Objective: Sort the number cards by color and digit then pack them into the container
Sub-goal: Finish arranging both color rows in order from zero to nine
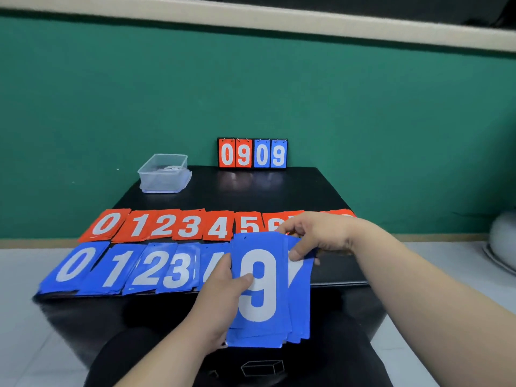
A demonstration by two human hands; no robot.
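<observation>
A stack of blue number cards [268, 328] with a white 9 on top is held above the near edge of the black table [293, 191]. My left hand [223, 300] grips the stack from the left, thumb on the 9. My right hand [312, 236] pinches a blue card [303, 289] behind the stack at its top right. On the table lies a row of red card piles [167, 226] showing 0 to 6, the right end hidden by my hand. In front lies a row of blue card piles [122, 268] showing 0 to 4.
A clear plastic container [163, 174] stands at the table's back left corner. A small scoreboard [252, 153] reading 0909 in red and blue stands at the back middle against the green wall. A white object [502, 238] sits on the floor at right.
</observation>
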